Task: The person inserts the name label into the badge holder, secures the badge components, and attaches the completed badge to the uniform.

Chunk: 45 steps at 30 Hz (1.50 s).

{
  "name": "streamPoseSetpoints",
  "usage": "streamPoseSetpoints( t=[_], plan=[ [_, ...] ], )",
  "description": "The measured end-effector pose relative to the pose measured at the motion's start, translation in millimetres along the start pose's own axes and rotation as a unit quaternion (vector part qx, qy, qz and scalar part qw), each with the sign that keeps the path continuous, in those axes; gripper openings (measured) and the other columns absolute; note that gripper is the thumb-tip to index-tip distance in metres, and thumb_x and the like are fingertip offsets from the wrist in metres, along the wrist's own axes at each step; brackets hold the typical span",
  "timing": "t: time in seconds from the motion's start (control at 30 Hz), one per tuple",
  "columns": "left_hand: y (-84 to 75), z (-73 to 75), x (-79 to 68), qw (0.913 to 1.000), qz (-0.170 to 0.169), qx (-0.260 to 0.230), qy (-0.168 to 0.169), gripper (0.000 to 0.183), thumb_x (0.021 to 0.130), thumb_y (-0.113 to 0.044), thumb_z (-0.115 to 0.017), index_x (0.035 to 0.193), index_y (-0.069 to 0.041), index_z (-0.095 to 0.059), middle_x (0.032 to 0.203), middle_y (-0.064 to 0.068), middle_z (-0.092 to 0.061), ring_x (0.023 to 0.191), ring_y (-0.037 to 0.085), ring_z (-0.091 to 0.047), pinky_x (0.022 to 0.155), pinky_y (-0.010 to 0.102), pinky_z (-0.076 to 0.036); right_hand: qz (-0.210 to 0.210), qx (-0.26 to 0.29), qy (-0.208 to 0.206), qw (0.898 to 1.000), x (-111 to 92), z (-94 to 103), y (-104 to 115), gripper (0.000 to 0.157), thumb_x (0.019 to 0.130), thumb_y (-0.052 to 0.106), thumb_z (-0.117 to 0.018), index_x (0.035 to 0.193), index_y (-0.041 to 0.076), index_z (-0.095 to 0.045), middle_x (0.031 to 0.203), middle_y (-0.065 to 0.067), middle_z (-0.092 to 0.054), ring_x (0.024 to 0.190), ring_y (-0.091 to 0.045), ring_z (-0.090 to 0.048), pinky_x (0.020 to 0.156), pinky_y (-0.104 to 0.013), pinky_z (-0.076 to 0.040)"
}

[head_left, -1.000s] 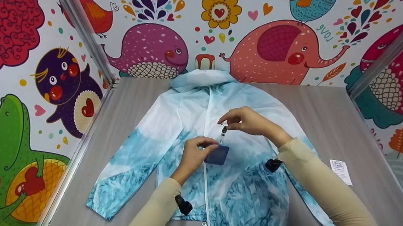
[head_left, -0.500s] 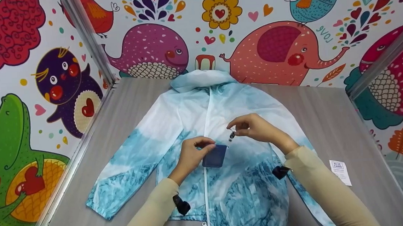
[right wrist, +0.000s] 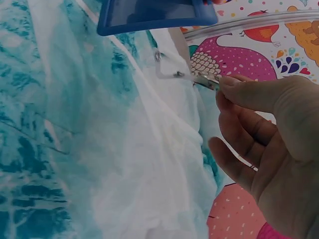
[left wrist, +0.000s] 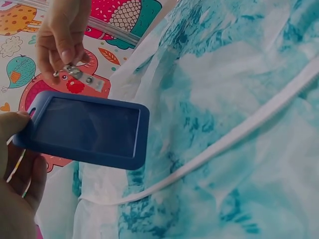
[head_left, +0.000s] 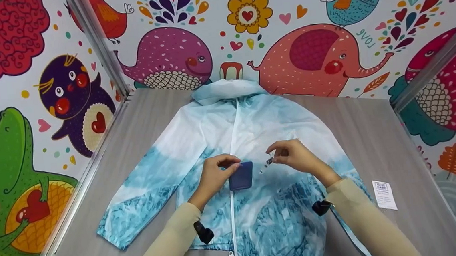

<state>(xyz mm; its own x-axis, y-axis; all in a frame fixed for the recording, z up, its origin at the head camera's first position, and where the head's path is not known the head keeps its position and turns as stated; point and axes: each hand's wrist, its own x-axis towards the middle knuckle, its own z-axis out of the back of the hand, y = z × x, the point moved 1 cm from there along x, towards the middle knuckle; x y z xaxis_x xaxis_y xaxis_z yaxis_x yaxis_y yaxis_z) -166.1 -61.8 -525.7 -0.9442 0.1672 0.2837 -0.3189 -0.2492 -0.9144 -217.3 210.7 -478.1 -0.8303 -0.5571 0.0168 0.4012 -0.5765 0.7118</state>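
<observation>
1. Nearest are two cream sleeves (head_left: pixel 167 240), with a small black camera (head_left: pixel 204 233) at each wrist.
2. The left hand (head_left: pixel 214 175) has a narrow grip holding a blue badge holder (head_left: pixel 241 176), pinched at its slotted end between thumb and fingers. In the head view the badge holder hangs over the middle of the jacket (head_left: pixel 282 212), its dark window framed by a blue rim.
3. The right hand (head_left: pixel 296 155) has a narrow grip too, thumb and forefinger pinching a small metal clip (right wrist: pixel 207 81); its other fingers are bent loosely. From the clip runs a short clear strap (right wrist: pixel 167 74) with metal snaps. Strap and badge holder are apart, with a gap between them.
4. Under both hands the jacket lies spread out, front up, white and teal, with a white zipper (head_left: pixel 233 220) down the front and its hood (head_left: pixel 231 88) at the far end.
5. To the right of the jacket, a white printed card (head_left: pixel 384 194) lies on the grey counter (head_left: pixel 373 134).
6. Farthest, behind the counter, stands a wall (head_left: pixel 211 2) with a cartoon elephant (head_left: pixel 312 64), whale (head_left: pixel 170 55) and birds.
</observation>
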Motion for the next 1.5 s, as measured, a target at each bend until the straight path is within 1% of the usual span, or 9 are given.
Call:
streamPoseSetpoints(
  t=[0.07,0.2,0.27,0.4,0.63,0.97,1.13,1.3,1.5],
  plan=[
    [0.9,0.2,0.0,1.0000,0.001,-0.002,0.000,0.015,0.093,-0.027,-0.070,0.102,-0.018,-0.076,0.100,-0.001,-0.075,0.087,0.009,-0.066,0.080,0.029,-0.054,-0.007,0.008,-0.016,1.000,-4.0,-4.1,-7.0,0.020,0.093,0.013,-0.069,0.112,0.018,-0.071,0.085,-0.005,-0.071,0.073,-0.014,-0.066,0.073,-0.022,-0.056],
    [2.1,0.0,0.2,1.0000,-0.002,-0.005,-0.001,0.015,0.093,-0.027,-0.070,0.102,-0.017,-0.076,0.099,-0.001,-0.075,0.086,0.008,-0.066,0.079,0.030,-0.055,-0.022,0.030,-0.041,0.998,-11.7,-14.1,-21.5,0.019,0.093,0.013,-0.069,0.112,0.017,-0.071,0.083,-0.006,-0.070,0.077,-0.027,-0.069,0.075,-0.023,-0.055],
    [2.0,-0.2,-0.2,1.0000,-0.002,-0.005,-0.002,0.015,0.093,-0.027,-0.070,0.101,-0.017,-0.076,0.098,0.000,-0.075,0.085,0.009,-0.065,0.079,0.032,-0.055,-0.030,0.042,-0.052,0.997,-14.8,-19.5,-28.0,0.020,0.093,0.013,-0.068,0.113,0.014,-0.071,0.083,-0.008,-0.070,0.080,-0.034,-0.068,0.076,-0.023,-0.055],
    [1.5,-0.6,-0.8,1.0000,0.001,-0.004,-0.001,0.015,0.093,-0.026,-0.070,0.101,-0.015,-0.076,0.097,0.000,-0.075,0.084,0.010,-0.065,0.078,0.034,-0.055,-0.051,0.068,-0.076,0.993,-19.2,-29.8,-38.8,0.023,0.093,0.010,-0.067,0.116,0.005,-0.069,0.085,-0.012,-0.071,0.084,-0.039,-0.068,0.075,-0.024,-0.054],
    [1.2,-1.4,-1.3,0.9999,0.016,0.000,0.001,0.015,0.092,-0.026,-0.071,0.101,-0.014,-0.076,0.096,0.000,-0.074,0.083,0.009,-0.065,0.077,0.030,-0.055,-0.080,0.094,-0.107,0.987,-20.5,-43.1,-48.5,0.023,0.093,0.004,-0.066,0.116,-0.001,-0.067,0.086,-0.015,-0.072,0.086,-0.035,-0.070,0.073,-0.022,-0.054],
    [0.2,-2.5,-2.1,0.9998,0.019,-0.006,0.003,0.018,0.092,-0.026,-0.071,0.101,-0.011,-0.076,0.096,0.002,-0.075,0.084,0.012,-0.066,0.078,0.036,-0.055,-0.122,0.075,-0.145,0.979,-19.7,-52.2,-54.4,0.022,0.091,0.003,-0.068,0.113,0.001,-0.066,0.081,-0.013,-0.070,0.078,-0.031,-0.068,0.066,-0.027,-0.051],
    [0.2,-3.3,-2.7,0.9995,0.029,-0.012,0.005,0.018,0.092,-0.026,-0.071,0.101,-0.011,-0.076,0.097,0.003,-0.075,0.086,0.018,-0.067,0.079,0.036,-0.055,-0.139,0.054,-0.148,0.978,-22.2,-54.0,-55.8,0.020,0.092,0.006,-0.068,0.112,0.003,-0.067,0.081,-0.011,-0.071,0.078,-0.028,-0.070,0.065,-0.030,-0.051],
    [-0.6,-5.1,-2.8,0.9991,0.040,-0.016,0.008,0.012,0.092,-0.020,-0.071,0.101,-0.013,-0.076,0.098,0.006,-0.075,0.088,0.025,-0.068,0.077,0.034,-0.054,-0.148,0.027,-0.147,0.978,-23.7,-55.2,-56.4,0.015,0.092,0.006,-0.068,0.106,0.004,-0.069,0.078,-0.009,-0.070,0.068,-0.019,-0.064,0.062,-0.031,-0.050],
    [-27.6,-3.0,-6.4,0.9991,0.041,-0.012,0.008,0.011,0.092,-0.009,-0.069,0.100,-0.005,-0.075,0.098,0.013,-0.074,0.087,0.030,-0.067,0.076,0.032,-0.054,-0.155,-0.015,-0.143,0.977,-23.8,-54.7,-57.5,0.016,0.090,0.006,-0.070,0.106,0.006,-0.071,0.081,-0.009,-0.070,0.068,-0.016,-0.062,0.062,-0.033,-0.051]
  ],
)
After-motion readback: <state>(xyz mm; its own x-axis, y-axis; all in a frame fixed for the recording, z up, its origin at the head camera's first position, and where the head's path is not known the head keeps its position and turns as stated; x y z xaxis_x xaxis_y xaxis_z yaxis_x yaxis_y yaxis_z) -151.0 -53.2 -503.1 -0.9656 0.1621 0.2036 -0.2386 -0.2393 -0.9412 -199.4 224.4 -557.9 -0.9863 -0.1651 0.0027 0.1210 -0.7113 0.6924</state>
